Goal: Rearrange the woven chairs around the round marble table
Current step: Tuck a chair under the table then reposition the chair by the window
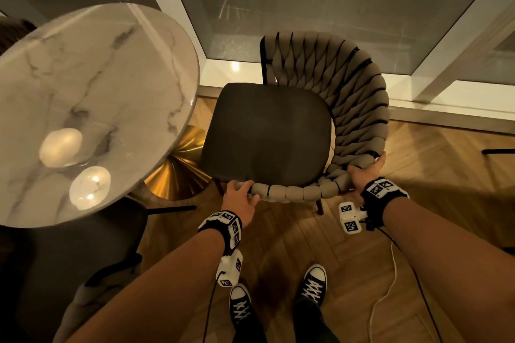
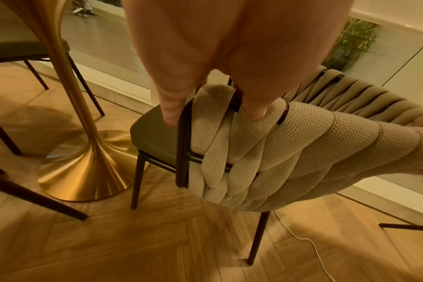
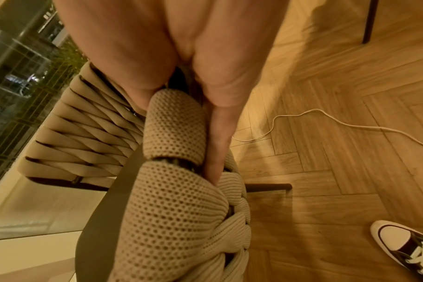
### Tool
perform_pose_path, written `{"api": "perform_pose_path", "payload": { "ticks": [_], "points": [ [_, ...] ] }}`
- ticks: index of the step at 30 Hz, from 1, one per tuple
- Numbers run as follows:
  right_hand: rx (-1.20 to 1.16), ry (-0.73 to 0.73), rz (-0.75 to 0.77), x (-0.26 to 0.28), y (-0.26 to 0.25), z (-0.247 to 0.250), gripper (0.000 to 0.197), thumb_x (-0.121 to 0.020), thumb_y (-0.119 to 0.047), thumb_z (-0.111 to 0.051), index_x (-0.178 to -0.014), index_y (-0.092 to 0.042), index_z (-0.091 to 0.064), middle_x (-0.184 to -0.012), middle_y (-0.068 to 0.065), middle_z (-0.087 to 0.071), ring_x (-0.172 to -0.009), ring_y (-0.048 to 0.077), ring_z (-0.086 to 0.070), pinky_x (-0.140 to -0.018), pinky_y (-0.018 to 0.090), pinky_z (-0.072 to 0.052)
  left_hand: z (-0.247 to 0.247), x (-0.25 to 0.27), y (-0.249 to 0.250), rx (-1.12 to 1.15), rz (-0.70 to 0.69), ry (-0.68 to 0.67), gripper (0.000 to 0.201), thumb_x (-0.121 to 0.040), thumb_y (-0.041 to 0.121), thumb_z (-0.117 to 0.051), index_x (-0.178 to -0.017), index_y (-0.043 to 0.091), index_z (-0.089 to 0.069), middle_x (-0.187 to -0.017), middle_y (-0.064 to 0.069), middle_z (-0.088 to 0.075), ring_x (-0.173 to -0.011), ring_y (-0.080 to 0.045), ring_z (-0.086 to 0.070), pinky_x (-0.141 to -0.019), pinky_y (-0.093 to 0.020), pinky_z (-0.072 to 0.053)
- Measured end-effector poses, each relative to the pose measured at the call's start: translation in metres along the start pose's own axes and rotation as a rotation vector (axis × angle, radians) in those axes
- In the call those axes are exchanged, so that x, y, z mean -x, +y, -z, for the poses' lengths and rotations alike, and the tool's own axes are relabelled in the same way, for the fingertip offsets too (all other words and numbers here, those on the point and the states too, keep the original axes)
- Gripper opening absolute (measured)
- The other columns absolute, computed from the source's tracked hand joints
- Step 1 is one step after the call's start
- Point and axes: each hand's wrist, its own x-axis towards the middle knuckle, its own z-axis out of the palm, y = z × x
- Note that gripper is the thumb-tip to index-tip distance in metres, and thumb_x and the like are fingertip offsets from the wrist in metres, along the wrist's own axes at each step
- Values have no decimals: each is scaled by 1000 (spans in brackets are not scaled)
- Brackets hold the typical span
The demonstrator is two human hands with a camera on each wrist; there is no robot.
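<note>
A chair with a beige woven back [image 1: 354, 97] and a dark seat [image 1: 267, 133] stands right of the round marble table [image 1: 92, 86], its seat edge near the table's rim. My left hand [image 1: 241, 198] grips the near left end of the woven back rail [image 2: 229, 122], fingers curled over the top. My right hand [image 1: 365, 174] grips the rail at the near right curve [image 3: 176, 133], thumb on the outer side. All the legs seen in the wrist views stand on the floor.
The table's gold pedestal base [image 2: 85, 167] stands close to the chair's front leg. A second chair [image 1: 92, 253] sits under the table's near edge. A white cable [image 1: 390, 281] trails on the parquet by my shoes [image 1: 315, 281]. A glass door [image 1: 320, 11] stands behind the chair.
</note>
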Motion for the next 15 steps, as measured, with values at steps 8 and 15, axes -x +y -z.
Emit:
{"api": "perform_pose_path", "payload": {
  "ticks": [8,15],
  "points": [
    [-9,-7,7,-22,13,-4,109,-81,-9,-67,-146,-54,8,-150,19,-41,-128,43,-48,-100,69,-41,-2,5,3,-15,-7,16,51,-98,39,-51,-147,30,-39,-157,-8,-20,-138,-32,-38,-109,-45,-45],
    [-13,23,30,-1,6,0,104,-86,-7,-64,-152,-43,7,-150,19,-41,-131,40,-45,-105,63,-40,-4,11,4,-22,-10,11,51,-98,40,-51,-147,31,-39,-158,-8,-19,-140,-32,-37,-111,-43,-43]
  ]
}}
